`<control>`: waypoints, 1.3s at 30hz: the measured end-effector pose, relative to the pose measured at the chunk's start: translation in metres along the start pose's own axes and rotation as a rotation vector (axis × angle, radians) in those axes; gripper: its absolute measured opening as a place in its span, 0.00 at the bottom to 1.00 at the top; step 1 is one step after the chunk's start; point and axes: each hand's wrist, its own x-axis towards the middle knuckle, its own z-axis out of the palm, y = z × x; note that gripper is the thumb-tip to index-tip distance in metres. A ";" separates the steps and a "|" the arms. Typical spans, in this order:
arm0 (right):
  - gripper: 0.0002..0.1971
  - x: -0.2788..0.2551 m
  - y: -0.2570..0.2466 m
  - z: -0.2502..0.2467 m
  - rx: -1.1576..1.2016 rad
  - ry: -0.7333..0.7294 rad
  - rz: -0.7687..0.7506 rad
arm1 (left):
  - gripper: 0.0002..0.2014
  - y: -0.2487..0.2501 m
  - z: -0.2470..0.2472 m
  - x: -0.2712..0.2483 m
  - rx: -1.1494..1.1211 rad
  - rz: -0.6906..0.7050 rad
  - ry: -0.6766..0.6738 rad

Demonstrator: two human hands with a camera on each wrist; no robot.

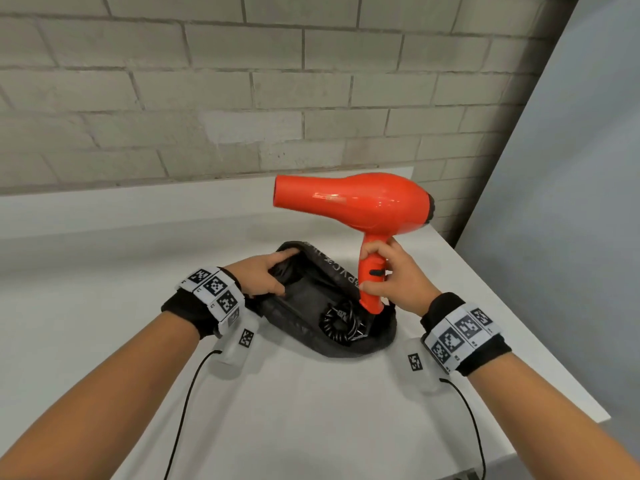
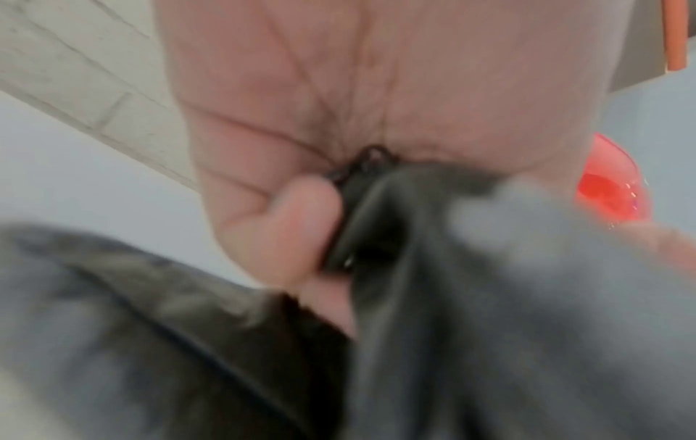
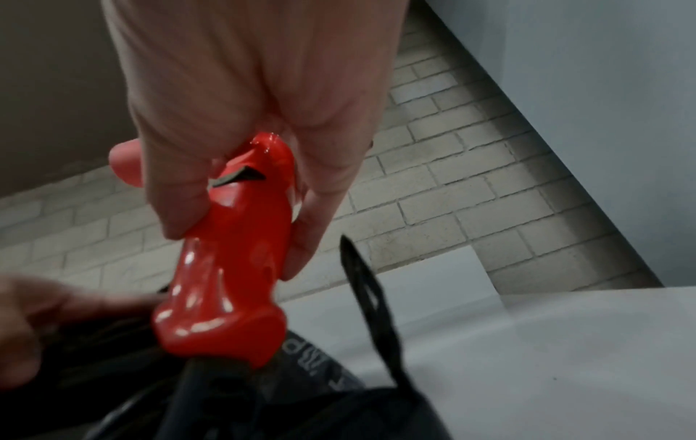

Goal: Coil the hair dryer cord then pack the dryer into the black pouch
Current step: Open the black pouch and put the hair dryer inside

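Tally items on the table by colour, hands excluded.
Red: 1, the hair dryer, held upright by the handle
Black: 2, the pouch held open, and the coiled cord inside it
Total: 3

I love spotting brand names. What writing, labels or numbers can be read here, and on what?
Black fabric pouch: pale lettering along the rim, partly folded, not readable for sure.
Red plastic hair dryer: a small mark on the barrel, too blurred to read.
White wrist bands: black square code patterns only, no words.
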 end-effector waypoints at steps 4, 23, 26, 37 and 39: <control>0.26 -0.002 0.002 0.004 -0.206 -0.034 -0.008 | 0.34 -0.009 -0.011 -0.003 -0.040 0.016 0.113; 0.15 -0.003 0.017 0.009 -0.419 -0.101 -0.201 | 0.35 0.002 -0.029 -0.011 -0.270 0.054 0.324; 0.16 0.000 0.018 0.008 -0.456 -0.152 -0.218 | 0.36 0.010 -0.023 -0.013 -0.038 0.108 0.314; 0.08 -0.009 0.010 0.013 -0.465 -0.149 -0.295 | 0.24 0.045 -0.020 -0.030 -0.234 0.346 0.689; 0.11 -0.007 0.009 0.015 -0.525 -0.211 -0.297 | 0.23 0.061 -0.020 -0.037 -0.283 0.435 0.650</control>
